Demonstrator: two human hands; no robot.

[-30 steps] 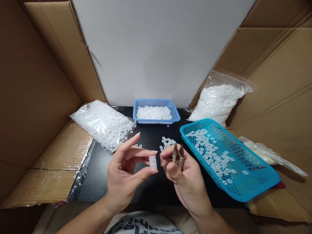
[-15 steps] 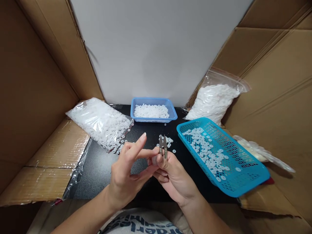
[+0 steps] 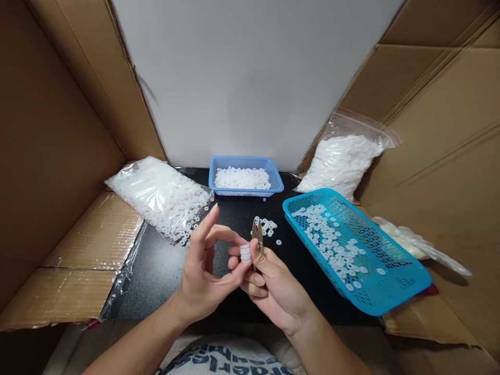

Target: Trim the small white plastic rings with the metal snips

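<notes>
A short stack of white plastic rings (image 3: 245, 253) is pinched between the fingertips of my left hand (image 3: 203, 265), the index finger pointing up. My right hand (image 3: 279, 286) is wrapped round small metal thread snips (image 3: 258, 234), their blades upward; its thumb lies beside the stack. Behind the snips, several loose white rings (image 3: 269, 227) lie on the black table. The lower part of the snips is hidden in my right palm.
At the back stands a blue basket (image 3: 246, 193) of small white pieces. A clear bag (image 3: 156, 192) spills rings at left. To the right are a turquoise basket (image 3: 390, 307) holding white rings, a zip bag (image 3: 344, 156) of white pieces and another plastic bag (image 3: 406, 239). Cardboard walls flank both sides.
The ring stack has come into clear view between my hands. The snips have turned, with their blades closer together, and my left hand's index finger has moved left and up.
</notes>
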